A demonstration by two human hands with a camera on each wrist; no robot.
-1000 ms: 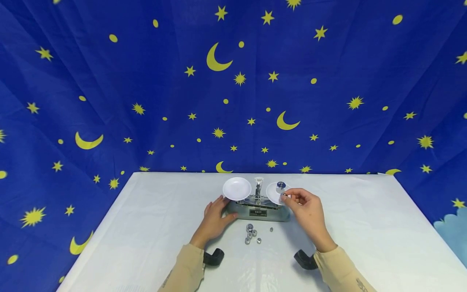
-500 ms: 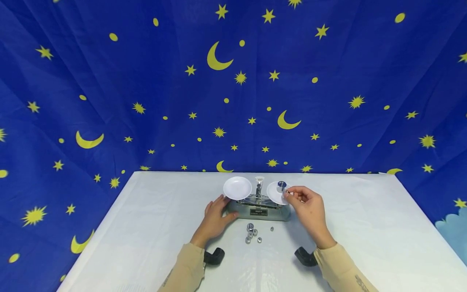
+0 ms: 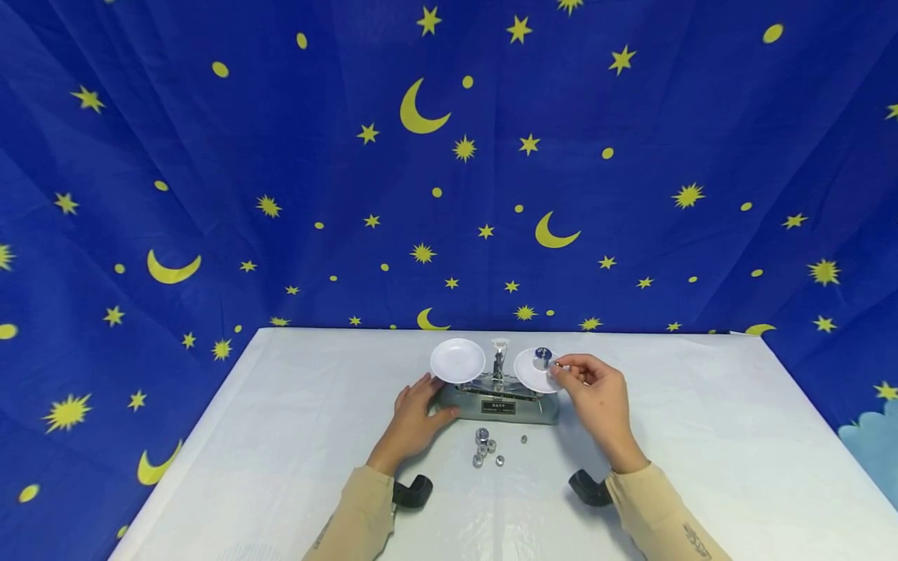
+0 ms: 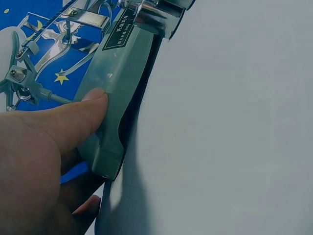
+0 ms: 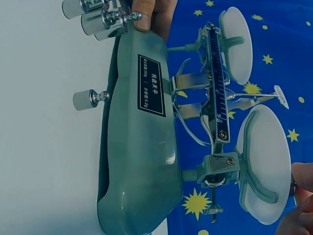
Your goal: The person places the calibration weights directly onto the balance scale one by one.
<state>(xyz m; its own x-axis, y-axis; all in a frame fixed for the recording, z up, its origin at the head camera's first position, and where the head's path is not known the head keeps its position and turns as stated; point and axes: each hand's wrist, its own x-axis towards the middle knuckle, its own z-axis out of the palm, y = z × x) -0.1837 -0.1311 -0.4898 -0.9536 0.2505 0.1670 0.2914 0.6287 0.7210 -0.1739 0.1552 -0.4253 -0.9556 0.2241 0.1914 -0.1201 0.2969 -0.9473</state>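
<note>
A tray balance with a grey-green base [image 3: 536, 413] stands near the back of the table. My left hand [image 3: 415, 425] grips the left end of its base, thumb [image 4: 93, 105] on the front face and fingers behind. A large metal weight [image 3: 542, 356] stands on the right pan [image 3: 528, 375]; the left pan [image 3: 458, 360] holds nothing. At the right pan's outer edge, my right hand [image 3: 602, 405] pinches a small metal weight [image 3: 556, 365] between thumb and forefinger, mostly hidden by the fingertips. In the right wrist view, these fingers [image 5: 303, 176] show beside the near pan.
Several metal weights [image 3: 482, 449] are grouped on the white table [image 3: 316, 405] before the balance. A smaller weight [image 3: 524, 439] stands to their right. Behind the table hangs a blue curtain [image 3: 337, 179] with yellow stars and moons. Black mounts [image 3: 414, 492] are fixed at both wrists.
My right hand has shifted slightly right and up along the right pan's edge, still pinching the small weight. My left hand stays on the base.
</note>
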